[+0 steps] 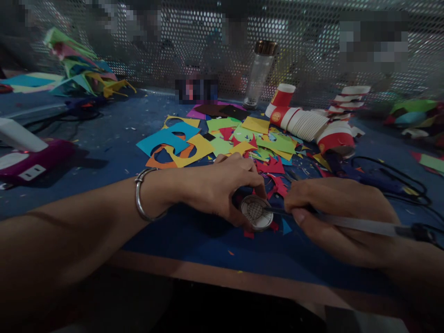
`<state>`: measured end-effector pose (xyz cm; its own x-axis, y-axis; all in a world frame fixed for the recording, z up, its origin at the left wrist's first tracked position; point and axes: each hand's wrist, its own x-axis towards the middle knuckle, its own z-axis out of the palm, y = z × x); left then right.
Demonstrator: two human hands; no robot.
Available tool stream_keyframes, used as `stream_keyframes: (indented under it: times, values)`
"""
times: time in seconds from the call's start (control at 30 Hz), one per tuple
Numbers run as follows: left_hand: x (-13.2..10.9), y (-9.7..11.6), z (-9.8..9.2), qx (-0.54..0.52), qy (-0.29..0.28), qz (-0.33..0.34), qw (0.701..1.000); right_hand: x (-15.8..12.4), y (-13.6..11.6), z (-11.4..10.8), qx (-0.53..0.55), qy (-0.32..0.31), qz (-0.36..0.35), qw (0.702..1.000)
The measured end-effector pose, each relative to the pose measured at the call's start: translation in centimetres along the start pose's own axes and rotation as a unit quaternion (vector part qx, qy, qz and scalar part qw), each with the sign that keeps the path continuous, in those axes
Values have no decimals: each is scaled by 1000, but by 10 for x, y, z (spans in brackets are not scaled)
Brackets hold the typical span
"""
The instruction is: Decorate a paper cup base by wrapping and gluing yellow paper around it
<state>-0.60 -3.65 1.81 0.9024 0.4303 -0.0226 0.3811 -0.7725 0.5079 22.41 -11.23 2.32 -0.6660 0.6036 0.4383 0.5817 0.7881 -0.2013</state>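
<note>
Forearm (pixel 79 226) over table edge (pixel 194 272), hands (pixel 225 182) curled on disc (pixel 255 210) and slim tool (pixel 360 223), scraps (pixel 222 147) beyond

The left hand (pixel 231 182) curves into a C, thumb (pixel 238 220) nearest, forearm (pixel 93 219) trailing leftward. Just right of it, the right hand (pixel 336 217) pinches with bent fingers (pixel 294 190).

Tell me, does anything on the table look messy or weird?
Yes. The nested stack of red-and-white paper cups lies on its side, though cups usually stand upright. Ragged red paper scraps are strewn near the bare left hand, which looks messy.
</note>
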Motion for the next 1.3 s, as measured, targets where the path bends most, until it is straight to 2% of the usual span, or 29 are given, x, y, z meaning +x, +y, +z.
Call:
stream_keyframes:
  times: [0.27,0.73,1.3]
  values:
    - [0,0,1,3,6,3,1000,-3,0,0,0,1,-5,1000]
    - [1,-2,2,-5,10,6,1000,-2,-6,2,59,3,10,998]
    - [3,-4,4,-10,21,17,1000,1,-2,10,111,12,3,994]
